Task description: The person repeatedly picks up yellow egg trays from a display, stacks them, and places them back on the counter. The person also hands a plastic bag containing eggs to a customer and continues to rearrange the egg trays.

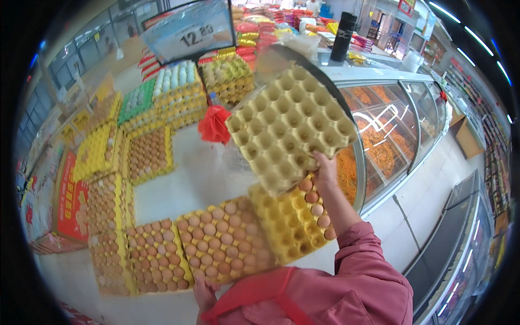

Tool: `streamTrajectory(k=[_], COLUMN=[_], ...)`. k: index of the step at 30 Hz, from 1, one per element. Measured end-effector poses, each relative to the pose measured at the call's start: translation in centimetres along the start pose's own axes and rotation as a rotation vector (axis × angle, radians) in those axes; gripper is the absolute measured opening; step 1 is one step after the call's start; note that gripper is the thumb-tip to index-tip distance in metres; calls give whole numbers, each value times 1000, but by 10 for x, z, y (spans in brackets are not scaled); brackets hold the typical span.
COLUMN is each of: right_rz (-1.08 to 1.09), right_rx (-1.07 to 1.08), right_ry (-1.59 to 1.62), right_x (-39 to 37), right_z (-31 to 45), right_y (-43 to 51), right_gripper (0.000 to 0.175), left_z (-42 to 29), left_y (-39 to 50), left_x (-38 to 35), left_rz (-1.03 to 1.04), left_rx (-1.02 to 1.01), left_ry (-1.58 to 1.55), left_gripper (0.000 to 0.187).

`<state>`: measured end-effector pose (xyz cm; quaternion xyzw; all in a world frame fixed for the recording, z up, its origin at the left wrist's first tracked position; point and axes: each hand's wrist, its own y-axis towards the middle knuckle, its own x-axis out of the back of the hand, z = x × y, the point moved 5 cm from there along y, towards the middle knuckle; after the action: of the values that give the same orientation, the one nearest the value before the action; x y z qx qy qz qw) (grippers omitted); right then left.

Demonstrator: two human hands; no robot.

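My right hand (326,168) grips the near edge of an empty pulp egg tray (293,122), raised and tilted above the table. Below it lies a yellow egg tray (286,227) with mostly bare cups and a line of brown eggs (317,209) along its right side. To the left of that stands a full tray of brown eggs (223,239). My left hand (205,290) is low at this tray's front left corner, its fingers bent; whether it holds the edge is unclear. Another full egg tray (158,256) adjoins on the left.
More egg trays (148,152) and stacked trays of pale eggs (178,95) line the left and far sides of the white table (195,162). A red bag (215,124) sits beyond. On the right stands a glass-lidded display case (386,134). A price sign (191,32) rises behind.
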<state>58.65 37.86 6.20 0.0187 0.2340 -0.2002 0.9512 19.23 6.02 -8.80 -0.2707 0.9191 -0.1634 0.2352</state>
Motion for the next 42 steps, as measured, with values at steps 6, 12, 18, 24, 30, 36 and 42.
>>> streamTrajectory(k=[6,12,18,24,30,36,42], right_rz=[103,318,304,457,549,370,380], right_rx=[-335,-538,-495,-622,-755,-632,-607], right_ry=[296,311,133,-122,-305,-466,-117], right_x=[70,64,37,9,-35,-46,-25], right_z=[-25,-49,-104,-152,-152,-134,-114], right_y=[-41,-105,-142,-168,-209,-231,-229], right_gripper=[42,48,43,42,37,36,48], left_z=[-20,-74,-133,-112,-106,-101,-98], left_y=[1,24,31,10,2,-4,5], left_x=[7,-1,-21,23,57,81,111], left_rz=[134,199,673,582,356,307,343], left_rx=[-88,-173,0,147,125,74,1], left_ry=[127,231,-178,-137,-281,-360,-535], left_gripper=[40,37,65,57,44,41,39])
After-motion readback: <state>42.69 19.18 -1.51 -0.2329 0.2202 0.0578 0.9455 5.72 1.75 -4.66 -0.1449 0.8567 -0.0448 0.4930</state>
